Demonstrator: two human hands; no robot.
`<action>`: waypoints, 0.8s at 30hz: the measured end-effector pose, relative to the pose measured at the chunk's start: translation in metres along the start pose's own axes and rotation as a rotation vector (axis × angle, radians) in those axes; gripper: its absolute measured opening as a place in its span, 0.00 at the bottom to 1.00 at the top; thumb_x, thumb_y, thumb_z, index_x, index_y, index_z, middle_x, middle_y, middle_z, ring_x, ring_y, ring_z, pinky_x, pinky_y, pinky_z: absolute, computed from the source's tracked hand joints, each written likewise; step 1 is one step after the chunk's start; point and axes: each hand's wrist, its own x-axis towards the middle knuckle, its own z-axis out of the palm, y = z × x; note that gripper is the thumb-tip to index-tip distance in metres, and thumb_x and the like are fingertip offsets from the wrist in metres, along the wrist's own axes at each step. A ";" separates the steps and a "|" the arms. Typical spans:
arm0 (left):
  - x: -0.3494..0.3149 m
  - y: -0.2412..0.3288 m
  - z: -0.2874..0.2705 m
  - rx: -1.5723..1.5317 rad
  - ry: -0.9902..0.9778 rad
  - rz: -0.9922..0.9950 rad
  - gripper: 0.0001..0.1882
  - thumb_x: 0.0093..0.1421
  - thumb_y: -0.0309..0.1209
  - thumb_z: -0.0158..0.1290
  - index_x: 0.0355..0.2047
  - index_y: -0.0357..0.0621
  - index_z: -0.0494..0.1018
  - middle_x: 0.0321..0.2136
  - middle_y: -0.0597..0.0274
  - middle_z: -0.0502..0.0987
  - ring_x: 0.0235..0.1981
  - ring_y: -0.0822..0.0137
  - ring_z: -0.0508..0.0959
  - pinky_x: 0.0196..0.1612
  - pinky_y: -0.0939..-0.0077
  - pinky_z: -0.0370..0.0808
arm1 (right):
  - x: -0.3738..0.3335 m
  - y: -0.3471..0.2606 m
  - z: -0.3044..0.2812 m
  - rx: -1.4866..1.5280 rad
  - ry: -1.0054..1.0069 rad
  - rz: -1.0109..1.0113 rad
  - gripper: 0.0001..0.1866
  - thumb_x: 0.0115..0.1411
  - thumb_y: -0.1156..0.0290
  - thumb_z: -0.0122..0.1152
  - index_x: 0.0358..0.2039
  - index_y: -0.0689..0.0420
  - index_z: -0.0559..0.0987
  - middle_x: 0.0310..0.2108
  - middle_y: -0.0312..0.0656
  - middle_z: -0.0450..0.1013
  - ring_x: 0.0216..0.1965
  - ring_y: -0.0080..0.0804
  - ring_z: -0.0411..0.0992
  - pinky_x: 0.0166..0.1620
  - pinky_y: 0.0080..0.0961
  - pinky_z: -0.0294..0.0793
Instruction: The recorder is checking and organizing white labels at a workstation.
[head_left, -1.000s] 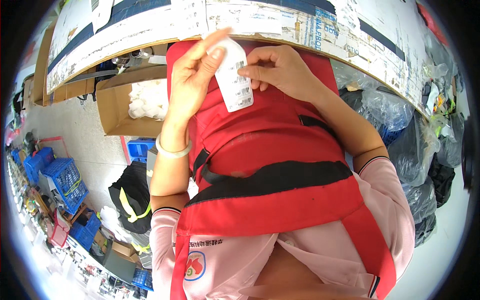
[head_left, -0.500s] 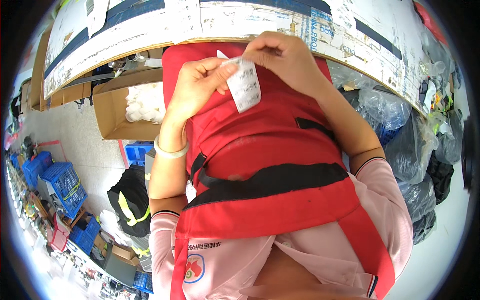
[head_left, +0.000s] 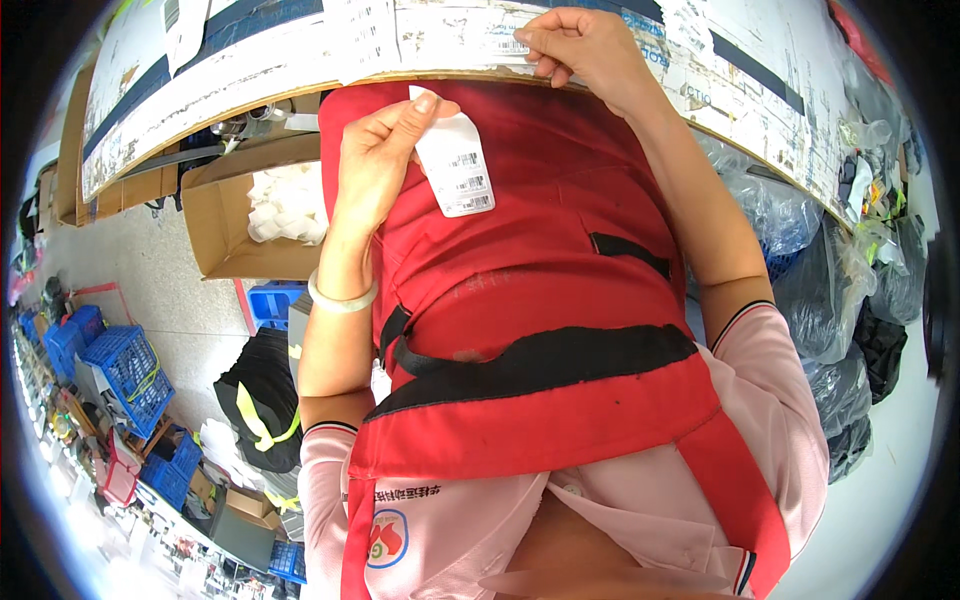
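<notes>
Between the thumb and fingers of my left hand is a white strip of barcode labels. It hangs down over the red apron on my lap, its upper part blank and its lower part printed. My right hand is over the near edge of the white worktable, thumb and forefinger closed in a pinch. A small white barcode sticker is at its fingertips, against the worn table surface.
Left of my lap, an open cardboard box holds white crumpled pieces. Blue crates and a black bundle stand on the floor farther left. Clear plastic bags are heaped at the right. More printed paper sheets lie on the table.
My right hand has moved away from the label strip, up and right to the table edge, with a small sticker at its fingers. My left hand has shifted slightly left with the strip.
</notes>
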 end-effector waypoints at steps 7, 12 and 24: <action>0.001 -0.001 0.000 -0.005 -0.008 -0.008 0.17 0.63 0.40 0.52 0.36 0.36 0.79 0.25 0.67 0.78 0.25 0.81 0.71 0.28 0.87 0.67 | 0.004 0.007 0.000 -0.005 0.002 -0.003 0.10 0.58 0.70 0.60 0.29 0.67 0.78 0.21 0.40 0.74 0.19 0.22 0.72 0.20 0.16 0.71; 0.000 -0.002 0.000 -0.003 -0.019 0.000 0.16 0.63 0.39 0.52 0.37 0.36 0.79 0.27 0.67 0.79 0.26 0.80 0.72 0.30 0.87 0.68 | 0.004 0.006 0.001 -0.017 0.008 0.005 0.10 0.58 0.71 0.60 0.29 0.67 0.77 0.22 0.40 0.74 0.20 0.22 0.72 0.21 0.16 0.71; 0.001 -0.004 0.001 -0.031 -0.034 0.000 0.15 0.63 0.37 0.52 0.38 0.36 0.79 0.29 0.65 0.80 0.30 0.79 0.74 0.34 0.85 0.71 | 0.001 0.003 0.008 -0.058 0.019 -0.044 0.09 0.58 0.73 0.58 0.29 0.68 0.77 0.22 0.41 0.74 0.20 0.23 0.72 0.22 0.18 0.73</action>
